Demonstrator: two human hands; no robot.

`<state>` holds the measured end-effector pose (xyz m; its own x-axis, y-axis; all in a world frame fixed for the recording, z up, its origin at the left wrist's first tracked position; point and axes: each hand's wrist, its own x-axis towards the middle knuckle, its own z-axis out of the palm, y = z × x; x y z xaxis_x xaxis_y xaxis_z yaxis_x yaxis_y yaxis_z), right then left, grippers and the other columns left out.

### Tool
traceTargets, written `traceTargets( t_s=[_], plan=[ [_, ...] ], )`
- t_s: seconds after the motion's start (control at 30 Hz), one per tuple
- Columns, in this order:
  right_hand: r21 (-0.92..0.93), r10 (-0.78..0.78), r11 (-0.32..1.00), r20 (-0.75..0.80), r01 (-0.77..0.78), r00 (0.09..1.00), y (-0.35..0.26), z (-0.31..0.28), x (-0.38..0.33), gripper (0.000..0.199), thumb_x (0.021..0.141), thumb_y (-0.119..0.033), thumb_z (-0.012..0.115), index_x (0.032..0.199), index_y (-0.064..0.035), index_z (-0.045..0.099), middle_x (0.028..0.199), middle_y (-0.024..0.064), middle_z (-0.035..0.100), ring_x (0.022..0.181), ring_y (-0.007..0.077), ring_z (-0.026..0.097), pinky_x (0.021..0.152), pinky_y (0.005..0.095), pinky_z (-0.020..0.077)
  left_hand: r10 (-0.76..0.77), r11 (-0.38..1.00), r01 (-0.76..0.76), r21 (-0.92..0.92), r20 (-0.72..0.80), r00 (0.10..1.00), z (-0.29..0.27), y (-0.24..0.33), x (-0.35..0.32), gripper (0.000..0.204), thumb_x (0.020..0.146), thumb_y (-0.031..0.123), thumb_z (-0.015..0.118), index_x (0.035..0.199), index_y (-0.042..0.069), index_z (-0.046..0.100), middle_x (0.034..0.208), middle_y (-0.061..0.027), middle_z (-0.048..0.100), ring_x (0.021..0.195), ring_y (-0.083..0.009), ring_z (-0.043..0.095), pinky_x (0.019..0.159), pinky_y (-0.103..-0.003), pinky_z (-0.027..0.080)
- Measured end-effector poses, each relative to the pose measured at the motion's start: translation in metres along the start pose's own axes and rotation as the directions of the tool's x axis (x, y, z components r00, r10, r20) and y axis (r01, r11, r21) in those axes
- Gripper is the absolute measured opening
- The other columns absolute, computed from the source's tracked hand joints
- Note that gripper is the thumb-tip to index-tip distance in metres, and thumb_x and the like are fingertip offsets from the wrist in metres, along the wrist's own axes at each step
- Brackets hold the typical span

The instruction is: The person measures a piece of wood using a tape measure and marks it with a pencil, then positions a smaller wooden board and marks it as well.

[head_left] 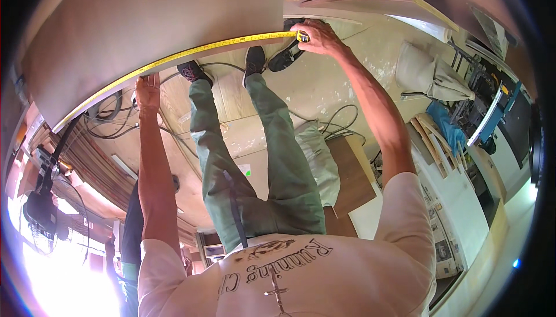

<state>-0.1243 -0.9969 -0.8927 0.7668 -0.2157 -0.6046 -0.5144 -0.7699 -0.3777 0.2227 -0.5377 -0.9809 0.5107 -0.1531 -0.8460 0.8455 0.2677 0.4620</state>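
A wide brown board (174, 10) spans the upper left. Along its near edge runs the yellow blade (211, 45) of a tape measure, pulled out from the far left corner to the right. My right hand (319, 38) is closed around the small tape measure case (302, 37), just past the board's right end. At the board's near edge, my left hand (148, 92) touches the edge close to the blade, its fingers stretched upward and side by side. Their tips are partly lost against the board.
Black cables (116, 123) loop on the floor by my shoes (194, 72). A standing fan (43, 213) is at the left, near another person's dark trouser leg (132, 230). Wood offcuts (434, 143), a pale sack (431, 74) and a brown panel (350, 175) lie to the right.
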Motion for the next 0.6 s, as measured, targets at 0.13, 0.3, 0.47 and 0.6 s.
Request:
traceTargets(
  t_s=[0.13,0.3,0.47,0.6],
  plan=[
    [0.029,-0.006,1.0,0.014,0.005,1.0,-0.004,0.002,-0.003,0.049,0.073,-0.032,0.071,0.12,-0.0247,0.062,0.099,0.0096,0.06,0.104,0.0292,0.059,0.087,0.0513,0.0456,-0.006,0.999,0.006,-0.045,-0.004,1.0,0.019,-0.017,-0.017,0.03,0.1,0.022,0.048,0.121,0.002,0.054,0.124,-0.014,0.056,0.125,-0.0334,0.052,0.113,-0.05,0.041],
    [0.031,0.037,0.999,0.021,-0.038,0.999,-0.009,0.004,-0.008,0.05,0.072,-0.031,0.07,0.121,-0.0243,0.062,0.103,0.007,0.06,0.108,0.0272,0.058,0.087,0.0543,0.0456,-0.284,0.958,0.278,0.077,0.101,0.953,0.069,-0.093,-0.067,0.04,0.1,0.023,0.048,0.134,0.005,0.044,0.146,-0.017,0.044,0.134,-0.0351,0.045,0.112,-0.051,0.036],
    [0.009,0.029,1.0,0.003,-0.029,1.0,-0.009,0.007,-0.009,0.049,0.071,-0.032,0.07,0.119,-0.0239,0.064,0.106,0.0068,0.061,0.11,0.0277,0.058,0.087,0.0553,0.046,-0.371,0.922,0.316,0.224,0.27,0.889,0.127,-0.172,-0.103,0.046,0.098,0.026,0.052,0.138,0.007,0.04,0.148,-0.0159,0.043,0.136,-0.0327,0.042,0.113,-0.051,0.035],
    [0.006,0.01,1.0,-0.039,-0.01,0.999,-0.007,0.01,-0.008,0.046,0.071,-0.031,0.07,0.116,-0.0236,0.065,0.104,0.0063,0.062,0.109,0.0278,0.059,0.085,0.0548,0.0463,-0.385,0.921,0.335,0.197,0.338,0.859,0.158,-0.198,-0.11,0.049,0.097,0.026,0.056,0.139,0.01,0.038,0.148,-0.0148,0.044,0.137,-0.0316,0.042,0.113,-0.051,0.035]
  ],
)
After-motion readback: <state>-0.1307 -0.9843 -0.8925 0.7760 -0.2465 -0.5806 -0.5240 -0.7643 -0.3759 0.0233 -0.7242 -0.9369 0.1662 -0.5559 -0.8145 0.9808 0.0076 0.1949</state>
